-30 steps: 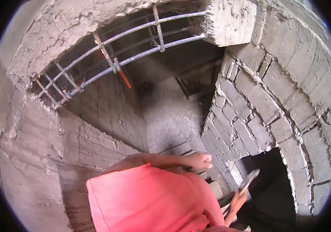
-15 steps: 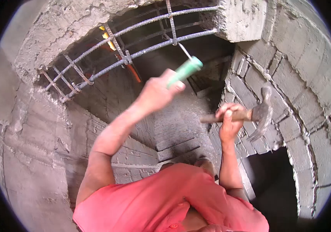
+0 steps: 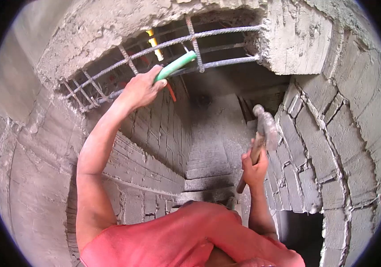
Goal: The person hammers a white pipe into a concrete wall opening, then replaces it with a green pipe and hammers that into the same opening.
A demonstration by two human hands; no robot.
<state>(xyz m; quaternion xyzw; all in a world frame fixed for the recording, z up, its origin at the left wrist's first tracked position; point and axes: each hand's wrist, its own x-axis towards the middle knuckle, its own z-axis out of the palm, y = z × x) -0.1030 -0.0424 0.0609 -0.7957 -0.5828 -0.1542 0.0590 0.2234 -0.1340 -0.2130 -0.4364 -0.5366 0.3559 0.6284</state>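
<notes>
My left hand (image 3: 143,90) is closed around the lower end of a green-handled metal spike (image 3: 176,67). Its thin metal tip points up among the bars of a rebar grid (image 3: 230,31), and the green sleeve overlaps the lower bar in this view. Lower and to the right, my right hand (image 3: 255,169) grips the wooden handle of a claw hammer (image 3: 266,125). The hammer stands nearly upright with its head on top, apart from the spike.
Rough concrete (image 3: 297,49) borders the rebar opening. Behind the bars hangs a yellow piece (image 3: 154,44), with an orange tube (image 3: 171,92) below. Concrete steps (image 3: 208,171) descend between curved brick walls (image 3: 328,133). A dark opening (image 3: 301,236) lies at lower right.
My left hand has moved left with the spike, bringing it against the rebar area. My right hand has lowered slightly, and the hammer has swung from level to nearly upright. The view has shifted a little.
</notes>
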